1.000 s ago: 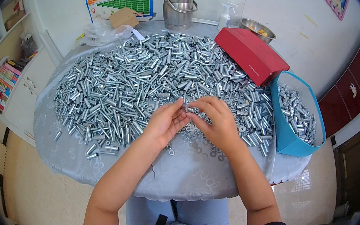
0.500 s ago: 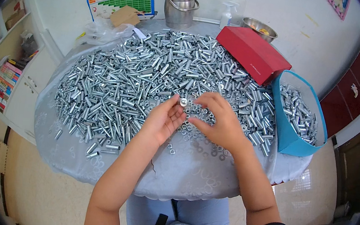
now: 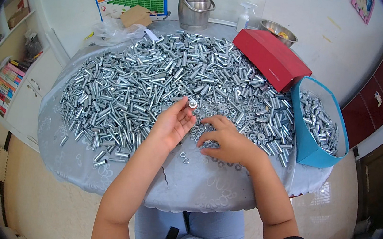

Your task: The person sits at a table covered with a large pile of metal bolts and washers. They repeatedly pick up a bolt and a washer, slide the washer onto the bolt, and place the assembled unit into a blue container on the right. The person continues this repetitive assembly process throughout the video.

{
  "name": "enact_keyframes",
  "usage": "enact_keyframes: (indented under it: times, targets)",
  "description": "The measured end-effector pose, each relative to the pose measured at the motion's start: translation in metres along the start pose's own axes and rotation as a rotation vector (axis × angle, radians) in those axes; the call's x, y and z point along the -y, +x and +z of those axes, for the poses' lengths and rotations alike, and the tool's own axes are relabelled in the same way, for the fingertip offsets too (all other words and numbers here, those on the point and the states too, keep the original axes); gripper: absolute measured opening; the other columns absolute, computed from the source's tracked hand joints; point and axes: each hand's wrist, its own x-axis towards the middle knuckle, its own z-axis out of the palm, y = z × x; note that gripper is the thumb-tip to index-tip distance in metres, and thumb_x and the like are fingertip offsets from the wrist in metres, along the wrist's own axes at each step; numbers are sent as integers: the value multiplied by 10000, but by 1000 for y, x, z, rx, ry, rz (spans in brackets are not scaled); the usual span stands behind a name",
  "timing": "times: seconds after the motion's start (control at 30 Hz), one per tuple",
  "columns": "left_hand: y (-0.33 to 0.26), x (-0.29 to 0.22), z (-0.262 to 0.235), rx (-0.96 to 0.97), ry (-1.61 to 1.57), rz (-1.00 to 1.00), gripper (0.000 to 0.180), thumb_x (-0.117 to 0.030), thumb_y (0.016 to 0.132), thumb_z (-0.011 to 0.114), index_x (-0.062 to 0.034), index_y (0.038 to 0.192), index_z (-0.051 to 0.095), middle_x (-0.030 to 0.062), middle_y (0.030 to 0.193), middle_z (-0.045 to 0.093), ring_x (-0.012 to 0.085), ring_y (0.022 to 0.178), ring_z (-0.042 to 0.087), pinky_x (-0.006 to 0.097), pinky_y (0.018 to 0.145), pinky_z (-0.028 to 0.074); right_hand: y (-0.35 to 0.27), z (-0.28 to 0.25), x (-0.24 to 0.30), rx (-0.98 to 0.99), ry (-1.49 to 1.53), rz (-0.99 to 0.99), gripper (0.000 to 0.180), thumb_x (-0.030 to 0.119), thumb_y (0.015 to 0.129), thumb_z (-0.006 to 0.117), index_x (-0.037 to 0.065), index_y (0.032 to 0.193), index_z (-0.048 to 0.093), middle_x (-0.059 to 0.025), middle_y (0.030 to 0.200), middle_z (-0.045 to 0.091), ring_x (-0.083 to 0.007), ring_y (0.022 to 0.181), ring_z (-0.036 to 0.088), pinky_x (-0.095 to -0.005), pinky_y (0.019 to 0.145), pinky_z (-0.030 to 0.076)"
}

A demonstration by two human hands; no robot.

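My left hand (image 3: 172, 126) pinches a silver expansion bolt (image 3: 192, 104) between thumb and fingertips, its round, washer-like end facing up. Most of its shank is hidden by the fingers. Just right of it, my right hand (image 3: 227, 140) reaches down over loose nuts and washers, its fingers curved and apart; nothing shows in them. Around and beyond both hands spreads a broad heap of metal sleeves and bolts (image 3: 129, 84). Small nuts and washers (image 3: 251, 131) lie among them on the right. A pair of nuts (image 3: 184, 158) sits apart, near my left wrist.
A grey cloth covers the table (image 3: 192, 193). At the right stands a blue fabric bin (image 3: 310, 137) full of metal parts, beside a red box (image 3: 271, 58). A steel pot (image 3: 194, 13), spray bottle (image 3: 243, 19), steel bowl (image 3: 288, 38) and plastic bag (image 3: 116, 33) line the back.
My right hand has moved from beside the bolt down toward the nuts and washers, its fingers now pointing lower. My left hand keeps its pinch on the bolt, slightly shifted.
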Motion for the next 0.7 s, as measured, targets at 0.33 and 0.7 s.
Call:
enact_keyframes:
  times: [0.33,0.7]
  targets:
    - [-2,3,4,-12,-1,-25,144,-184,850,593,-45,842,554,46,797,610,82,609,558,235,610,519,-1,5,-1,-51,-15,-1,116,160,712,667,75,784,636,-125,1169,491,-303,1131,401,-402,951,319]
    - [-3,7,7,-8,98,-44,148,-215,855,586,-80,799,562,-8,675,557,81,613,535,244,631,503,10,-10,12,-489,165,-20,92,57,765,639,16,840,606,-107,1032,573,-243,953,549,-333,822,435]
